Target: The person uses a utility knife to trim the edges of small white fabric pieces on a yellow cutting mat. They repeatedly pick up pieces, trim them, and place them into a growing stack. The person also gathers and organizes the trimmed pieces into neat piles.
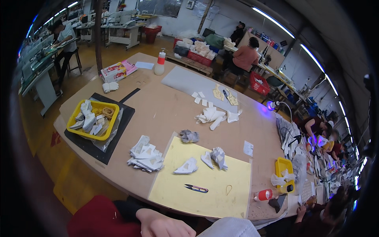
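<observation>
My left hand (165,226) is at the lower edge, below the table's front, its fingers curled; whatever they hold is cut off. Beside it rises a light grey fabric surface (229,228), and I cannot tell whether it is clothing or a workpiece. My right hand does not show. Nearest on the table is a yellow sheet (169,185) bearing thread snips (196,188) and a rubber band (229,190). Farther up the sheet lie a folded white fabric piece (186,166), a grey-white bundle (218,158) and a darker grey bundle (189,136).
A stack of white pieces (145,155) lies left of the sheet. Beyond is a yellow basket (73,130) on a black board (106,152). A pump bottle (159,65) stands at the far edge. At right are a drink bottle (263,194), a lit lamp (271,105) and other people working.
</observation>
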`<state>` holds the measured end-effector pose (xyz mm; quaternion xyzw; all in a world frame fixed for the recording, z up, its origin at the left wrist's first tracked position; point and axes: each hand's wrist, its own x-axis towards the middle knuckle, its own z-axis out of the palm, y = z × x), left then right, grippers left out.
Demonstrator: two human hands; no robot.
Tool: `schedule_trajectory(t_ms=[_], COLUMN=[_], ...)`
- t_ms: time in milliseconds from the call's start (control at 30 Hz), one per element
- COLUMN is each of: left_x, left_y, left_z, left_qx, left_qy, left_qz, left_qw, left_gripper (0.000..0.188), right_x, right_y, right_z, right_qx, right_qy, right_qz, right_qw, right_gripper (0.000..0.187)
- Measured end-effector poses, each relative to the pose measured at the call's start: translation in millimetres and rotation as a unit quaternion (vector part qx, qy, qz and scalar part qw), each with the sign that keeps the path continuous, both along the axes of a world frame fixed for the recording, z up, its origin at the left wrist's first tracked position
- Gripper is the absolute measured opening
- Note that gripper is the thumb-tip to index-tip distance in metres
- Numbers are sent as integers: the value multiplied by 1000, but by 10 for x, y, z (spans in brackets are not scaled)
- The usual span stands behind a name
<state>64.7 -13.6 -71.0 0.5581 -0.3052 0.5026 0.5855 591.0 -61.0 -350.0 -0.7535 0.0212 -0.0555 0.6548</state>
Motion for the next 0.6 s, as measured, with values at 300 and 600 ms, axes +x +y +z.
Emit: schedule_trajectory(t_ms=[300,600], left_x=[-261,-543], left_y=[-1,-230], left_z=[218,939], left_qx=[39,179], left_qy=[26,41], left_qz=[-35,-22], left_qw=[998,983], left_gripper=[20,20], right_x=[-286,-1239], right_y=[-284,-131], right_z=[1253,3698], right_qx=[20,260], right_qy=[-234,-693], right_qz=[-12,155], right_qw=[972,654], right_gripper=[26,11])
